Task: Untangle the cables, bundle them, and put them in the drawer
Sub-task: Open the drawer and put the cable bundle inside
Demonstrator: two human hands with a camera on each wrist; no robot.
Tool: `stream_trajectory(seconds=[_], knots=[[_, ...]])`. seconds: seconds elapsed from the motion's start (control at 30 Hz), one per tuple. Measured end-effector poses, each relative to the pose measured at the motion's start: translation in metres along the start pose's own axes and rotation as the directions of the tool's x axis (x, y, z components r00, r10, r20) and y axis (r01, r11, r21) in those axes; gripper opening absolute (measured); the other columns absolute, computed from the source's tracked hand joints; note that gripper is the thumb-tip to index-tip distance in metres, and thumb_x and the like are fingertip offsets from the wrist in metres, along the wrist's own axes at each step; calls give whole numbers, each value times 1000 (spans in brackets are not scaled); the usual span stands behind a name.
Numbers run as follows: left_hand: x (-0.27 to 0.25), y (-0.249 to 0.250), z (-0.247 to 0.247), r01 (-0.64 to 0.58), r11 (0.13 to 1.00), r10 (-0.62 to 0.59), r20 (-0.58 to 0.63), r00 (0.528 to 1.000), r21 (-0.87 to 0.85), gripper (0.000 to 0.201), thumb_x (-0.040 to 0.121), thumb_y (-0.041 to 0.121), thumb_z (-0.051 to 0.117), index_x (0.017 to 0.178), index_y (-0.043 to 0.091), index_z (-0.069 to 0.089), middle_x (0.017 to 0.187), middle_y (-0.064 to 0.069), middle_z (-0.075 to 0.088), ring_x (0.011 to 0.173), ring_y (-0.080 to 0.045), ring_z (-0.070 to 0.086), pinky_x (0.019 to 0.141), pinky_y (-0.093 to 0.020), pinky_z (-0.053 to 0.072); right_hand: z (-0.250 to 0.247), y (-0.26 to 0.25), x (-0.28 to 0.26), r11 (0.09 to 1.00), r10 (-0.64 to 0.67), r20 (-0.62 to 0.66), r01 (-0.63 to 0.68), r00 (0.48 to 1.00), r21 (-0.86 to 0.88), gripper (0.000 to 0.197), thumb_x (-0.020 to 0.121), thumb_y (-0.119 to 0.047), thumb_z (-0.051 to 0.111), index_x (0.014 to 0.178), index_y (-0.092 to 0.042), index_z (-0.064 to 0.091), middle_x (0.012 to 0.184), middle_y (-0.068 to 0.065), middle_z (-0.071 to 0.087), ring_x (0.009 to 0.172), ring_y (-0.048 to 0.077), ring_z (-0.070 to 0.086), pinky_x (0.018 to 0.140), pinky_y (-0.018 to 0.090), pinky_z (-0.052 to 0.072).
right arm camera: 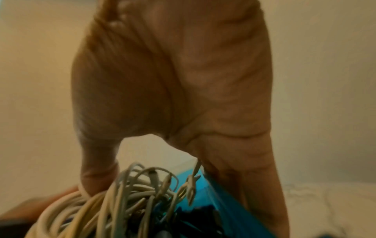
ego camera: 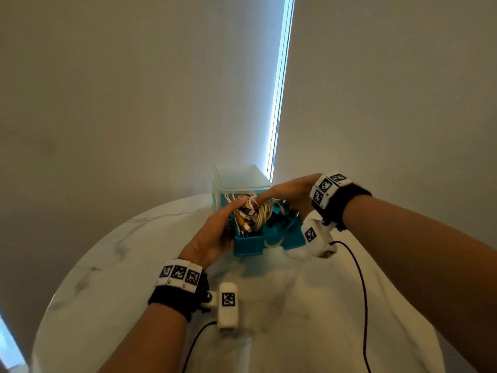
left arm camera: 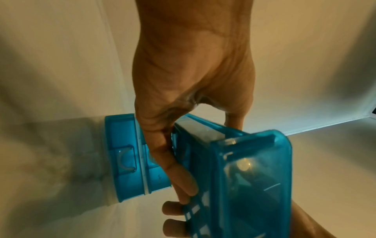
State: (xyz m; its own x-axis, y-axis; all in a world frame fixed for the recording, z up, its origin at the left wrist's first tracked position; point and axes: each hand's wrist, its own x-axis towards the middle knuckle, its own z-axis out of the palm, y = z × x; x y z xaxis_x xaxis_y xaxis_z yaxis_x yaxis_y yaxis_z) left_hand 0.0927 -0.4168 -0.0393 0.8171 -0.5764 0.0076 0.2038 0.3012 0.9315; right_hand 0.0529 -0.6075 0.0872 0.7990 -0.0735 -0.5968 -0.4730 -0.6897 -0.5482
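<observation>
A teal plastic drawer (ego camera: pixel 248 246) is pulled out of a translucent cabinet (ego camera: pixel 239 176) and heaped with tangled white, yellow and dark cables (ego camera: pixel 262 214). My left hand (ego camera: pixel 215 235) holds the drawer's left side, one finger lying over the cables. From the right, my right hand (ego camera: pixel 290 195) holds the other side. In the right wrist view its thumb (right arm camera: pixel 97 177) presses the cream cables (right arm camera: pixel 132 193) while the fingers run down outside the teal wall (right arm camera: pixel 223 201). The left wrist view shows my left hand (left arm camera: pixel 193 72) wrapped round the drawer (left arm camera: pixel 254 177).
The cabinet stands at the far edge of a round white marble table (ego camera: pixel 134 265), close to the wall. A second teal drawer front (left arm camera: pixel 126 156) with a clear handle sits shut in the cabinet. Black wrist-camera leads (ego camera: pixel 360 278) trail over the table towards me.
</observation>
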Motion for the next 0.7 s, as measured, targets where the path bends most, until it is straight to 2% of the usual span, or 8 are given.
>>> stream_trajectory(seconds=[0.13,0.2,0.27,0.37,0.43,0.5,0.57,0.7], knots=[[2,18,8,29,996,-28,-23,999,81,46,94,31,74,136,16,66,119,-14,80,114,-34,76,103,-45,59,0,-2,18,962,-75,-252,3,965,-273,88,66,-74,84,126,-11,68,124,16,76,107,32,76,95,48,63],[6,23,8,48,995,-46,-35,998,87,43,94,24,71,135,13,66,118,-16,80,105,-32,78,95,-42,61,1,-1,18,878,-180,-361,-16,915,-478,73,81,-73,75,117,-11,69,117,12,77,104,28,76,99,47,62],[10,25,7,75,993,-70,-65,995,89,42,93,21,68,134,9,67,116,-18,80,96,-30,78,92,-41,60,1,4,19,865,-230,-411,-8,882,-501,59,93,-71,65,106,-13,67,109,9,77,98,26,76,96,44,63],[15,25,6,111,986,-96,-113,989,127,44,91,21,69,132,6,67,109,-18,81,87,-27,78,87,-39,61,-2,17,22,964,-170,-364,78,916,-254,74,97,-79,48,116,-10,67,112,15,77,101,31,77,94,48,64],[16,26,6,128,983,-111,-130,985,133,42,90,18,67,130,5,67,106,-17,81,84,-25,78,83,-36,63,-6,22,21,988,-102,-277,129,955,82,72,107,-67,39,133,-4,63,122,21,73,112,39,74,100,55,60],[15,27,6,144,980,-123,-151,981,135,39,91,16,64,128,4,68,109,-18,81,85,-25,77,87,-38,62,-5,25,15,962,-89,-232,143,969,231,54,110,-48,52,134,-1,63,123,21,74,113,40,73,100,56,60],[17,28,6,147,978,-118,-188,975,145,40,92,16,62,129,2,68,109,-19,80,85,-26,77,87,-38,62,-6,25,15,980,-112,-297,154,948,124,41,103,-36,70,125,-1,68,117,17,77,106,34,77,93,51,64],[21,28,7,165,977,-132,-222,966,135,46,90,18,65,134,3,67,122,-23,77,105,-33,74,107,-48,57,2,20,27,950,-247,-514,100,821,-296,46,102,-36,70,132,-2,66,128,15,72,109,28,74,94,43,64]])
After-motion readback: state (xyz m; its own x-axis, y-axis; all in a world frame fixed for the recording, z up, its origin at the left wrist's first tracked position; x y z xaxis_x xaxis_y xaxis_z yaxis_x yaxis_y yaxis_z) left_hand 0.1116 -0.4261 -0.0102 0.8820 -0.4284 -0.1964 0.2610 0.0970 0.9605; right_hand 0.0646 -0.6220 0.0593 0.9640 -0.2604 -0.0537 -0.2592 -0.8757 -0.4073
